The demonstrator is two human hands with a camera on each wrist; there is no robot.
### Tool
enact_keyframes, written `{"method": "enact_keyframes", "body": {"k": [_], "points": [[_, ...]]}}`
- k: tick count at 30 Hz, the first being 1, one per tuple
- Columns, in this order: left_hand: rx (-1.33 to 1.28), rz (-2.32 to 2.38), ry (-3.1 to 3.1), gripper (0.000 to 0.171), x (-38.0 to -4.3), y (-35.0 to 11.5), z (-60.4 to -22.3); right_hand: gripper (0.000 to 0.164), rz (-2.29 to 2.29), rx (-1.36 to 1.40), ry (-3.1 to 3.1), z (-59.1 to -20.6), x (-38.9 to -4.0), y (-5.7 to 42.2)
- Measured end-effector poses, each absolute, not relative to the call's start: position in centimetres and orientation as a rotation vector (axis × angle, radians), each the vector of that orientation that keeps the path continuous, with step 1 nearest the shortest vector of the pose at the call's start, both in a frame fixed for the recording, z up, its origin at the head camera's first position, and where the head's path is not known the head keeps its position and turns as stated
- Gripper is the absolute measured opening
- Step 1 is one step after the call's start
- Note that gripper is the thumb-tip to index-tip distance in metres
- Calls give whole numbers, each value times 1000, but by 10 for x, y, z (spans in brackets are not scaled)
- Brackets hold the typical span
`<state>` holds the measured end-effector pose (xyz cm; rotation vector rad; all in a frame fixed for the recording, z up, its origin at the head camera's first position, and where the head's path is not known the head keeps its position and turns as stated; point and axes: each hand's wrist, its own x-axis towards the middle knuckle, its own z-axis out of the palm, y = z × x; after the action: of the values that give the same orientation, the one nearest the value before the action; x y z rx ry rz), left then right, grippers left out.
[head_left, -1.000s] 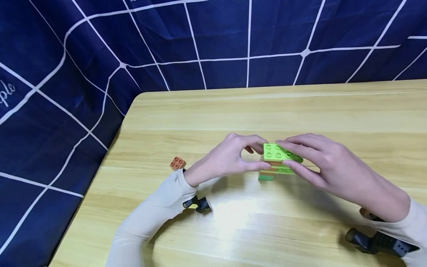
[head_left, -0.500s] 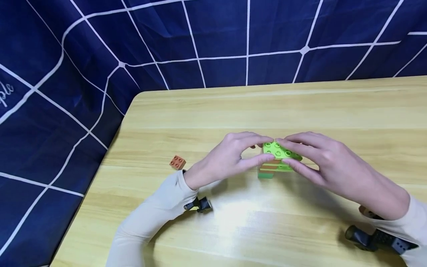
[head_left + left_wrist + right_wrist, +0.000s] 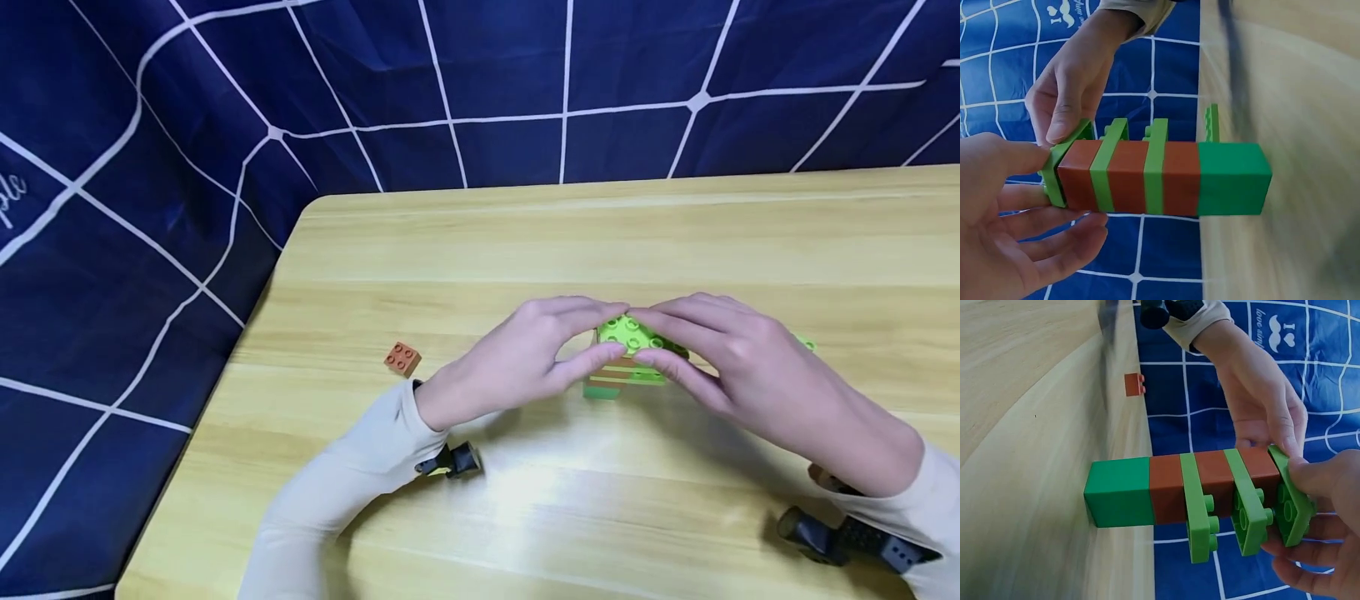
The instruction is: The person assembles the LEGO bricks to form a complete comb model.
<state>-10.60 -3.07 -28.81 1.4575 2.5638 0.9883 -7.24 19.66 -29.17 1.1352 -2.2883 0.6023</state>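
Observation:
A tower of toy building bricks stands on the table: a dark green brick (image 3: 1235, 179) at the bottom, then reddish-brown bricks (image 3: 1127, 181) alternating with thin light green plates (image 3: 1194, 506). The plates jut out to the tower's right side. The topmost light green plate (image 3: 633, 333) sits tilted on the upper brown brick, with a wedge-shaped gap in the left wrist view. My left hand (image 3: 521, 358) pinches that plate's left end between thumb and fingers. From the other side my right hand (image 3: 738, 358) pinches it too, its fingertips nearly meeting the left ones.
A loose reddish-brown brick (image 3: 402, 359) lies on the table (image 3: 420, 250) left of the left hand. Part of a light green piece (image 3: 807, 342) shows behind the right hand. A blue gridded cloth (image 3: 510, 83) hangs along the table's far and left edges.
My left hand has shifted right, its thumb and fingers reaching further over the top plate. The right hand stays nearly in place. A light green piece now peeks out behind the right hand.

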Motion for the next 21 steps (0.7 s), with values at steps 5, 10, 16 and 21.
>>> {"method": "enact_keyframes", "body": {"k": [5, 10, 16, 21], "points": [[1419, 997, 2576, 42, -105, -28, -287, 55, 582, 1123, -2303, -290, -71, 198], [1376, 1154, 2540, 36, -105, -27, -290, 55, 575, 1113, -2282, -291, -70, 196], [1391, 1171, 2550, 34, -106, -28, -290, 55, 568, 1105, -2283, -291, -69, 194], [1377, 1148, 2542, 36, -107, -29, -290, 56, 561, 1109, -2279, -290, -69, 193]]}}
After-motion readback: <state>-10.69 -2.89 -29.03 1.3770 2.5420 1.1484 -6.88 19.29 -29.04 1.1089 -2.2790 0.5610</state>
